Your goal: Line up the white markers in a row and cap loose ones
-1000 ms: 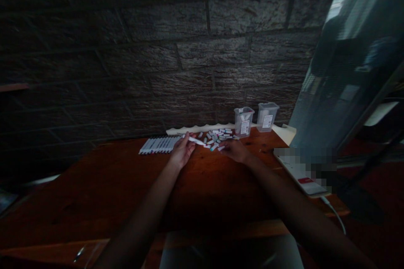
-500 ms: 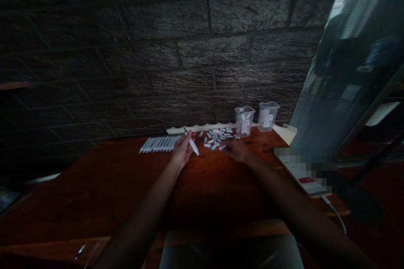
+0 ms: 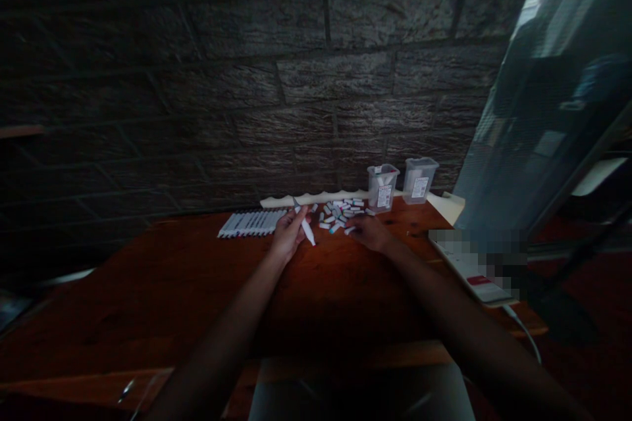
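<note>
My left hand [image 3: 289, 237] is closed around a white marker [image 3: 308, 231], its lower end slanting down toward the right. A row of white markers [image 3: 249, 223] lies side by side on the table, just left of that hand. At the right edge of a loose heap of marker caps [image 3: 340, 212], my right hand [image 3: 370, 232] has its fingers bent around a white marker cap [image 3: 349, 231]. The caps are white with differently coloured ends. Part of the held cap is hidden by the fingers.
Two clear plastic tubs [image 3: 382, 189] with labels stand behind my right hand; white things show in the nearer one. A wavy pale strip [image 3: 316, 198] runs along the stone wall. On the right of the wooden table [image 3: 197, 296] lies a pale device [image 3: 474, 276] with a white cable.
The marker in my left hand has shifted slightly right and down. The cap at my right fingertips has moved a little to the right, off the heap's edge.
</note>
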Motion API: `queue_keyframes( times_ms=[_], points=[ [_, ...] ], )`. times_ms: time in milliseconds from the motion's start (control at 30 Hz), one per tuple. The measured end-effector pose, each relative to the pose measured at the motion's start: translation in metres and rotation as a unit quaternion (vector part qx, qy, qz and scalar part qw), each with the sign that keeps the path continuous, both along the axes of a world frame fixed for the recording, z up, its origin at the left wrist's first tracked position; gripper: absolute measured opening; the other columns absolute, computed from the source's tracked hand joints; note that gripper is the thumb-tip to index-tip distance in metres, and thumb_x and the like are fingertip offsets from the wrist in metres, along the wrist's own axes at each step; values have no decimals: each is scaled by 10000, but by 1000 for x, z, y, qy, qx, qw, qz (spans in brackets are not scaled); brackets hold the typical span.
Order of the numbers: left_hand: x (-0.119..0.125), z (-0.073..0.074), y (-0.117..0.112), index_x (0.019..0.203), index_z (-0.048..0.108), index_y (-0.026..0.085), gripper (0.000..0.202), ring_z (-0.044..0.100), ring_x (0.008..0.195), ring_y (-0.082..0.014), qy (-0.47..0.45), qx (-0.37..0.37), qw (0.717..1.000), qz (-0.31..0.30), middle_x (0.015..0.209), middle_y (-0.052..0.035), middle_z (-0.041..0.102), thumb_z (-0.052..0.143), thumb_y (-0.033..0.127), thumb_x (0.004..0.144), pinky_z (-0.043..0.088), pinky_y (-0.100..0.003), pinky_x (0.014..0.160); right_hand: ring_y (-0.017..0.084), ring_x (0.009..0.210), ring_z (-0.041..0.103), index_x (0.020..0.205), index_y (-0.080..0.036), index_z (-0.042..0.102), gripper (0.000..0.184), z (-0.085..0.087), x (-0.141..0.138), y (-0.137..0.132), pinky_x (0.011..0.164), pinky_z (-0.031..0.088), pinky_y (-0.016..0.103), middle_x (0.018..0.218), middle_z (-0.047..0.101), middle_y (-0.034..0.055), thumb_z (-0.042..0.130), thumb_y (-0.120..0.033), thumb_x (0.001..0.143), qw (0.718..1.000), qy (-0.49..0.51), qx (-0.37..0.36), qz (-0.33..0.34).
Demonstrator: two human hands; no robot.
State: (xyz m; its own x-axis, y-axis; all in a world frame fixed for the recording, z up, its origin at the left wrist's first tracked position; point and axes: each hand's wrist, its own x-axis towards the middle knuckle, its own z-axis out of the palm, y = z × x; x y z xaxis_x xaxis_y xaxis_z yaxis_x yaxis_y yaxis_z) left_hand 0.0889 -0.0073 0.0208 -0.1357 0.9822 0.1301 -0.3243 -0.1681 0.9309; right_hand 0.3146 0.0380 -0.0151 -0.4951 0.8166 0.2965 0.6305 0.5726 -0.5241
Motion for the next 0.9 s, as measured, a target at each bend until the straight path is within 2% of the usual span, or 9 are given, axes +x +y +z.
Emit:
queue_keyframes(
  times_ms=[100,300,500,667,733,800,900],
  points=[
    [0,-1,0,829,668,124,429,290,313,24,10,7,1000,1,586,42,585,797,482,631,155,-147,314,212,1015,651,1028,-163,717,255,2,1,-1,929,473,295,1084,714,85,605,-119,803,1000,-13,2,-14],
    [-1,-1,1,819,678,121,426,290,319,20,4,8,1000,9,590,29,592,807,473,617,147,-155,315,197,982,663,1023,-188,719,244,8,0,-5,892,490,272,1054,725,62,604,-122,818,999,-11,-3,-40],
    [-2,-4,6,817,695,119,408,341,371,13,-22,-4,1000,18,639,2,631,832,432,595,222,-150,354,183,948,668,976,-190,726,233,13,3,-4,896,489,281,1035,728,60,544,-108,855,996,3,32,-85],
    [-2,-3,6,857,714,121,401,380,390,3,-24,-15,999,21,662,0,645,826,419,612,251,-154,371,183,965,663,996,-187,722,225,11,3,-3,902,487,274,1055,722,66,545,-139,864,996,-1,29,-89],
    [-2,-2,5,856,709,121,377,417,402,-3,-33,-20,999,21,675,-3,656,819,403,631,296,-151,390,191,967,664,1006,-183,721,231,10,2,-3,897,491,283,1048,724,71,539,-147,869,997,-11,22,-74],
    [-1,-2,5,805,685,121,317,501,444,-23,-52,-24,998,19,728,-23,688,814,367,653,396,-159,452,194,968,664,1013,-174,721,235,9,1,-4,893,493,288,1040,727,73,538,-145,868,998,-17,19,-54],
    [-2,-2,6,700,617,128,252,667,632,-110,-89,-16,996,11,827,-53,722,817,273,654,538,-240,662,187,982,663,1011,-176,722,246,10,1,-5,906,487,279,1048,728,64,547,-113,851,999,-19,20,-42]
  ],
)
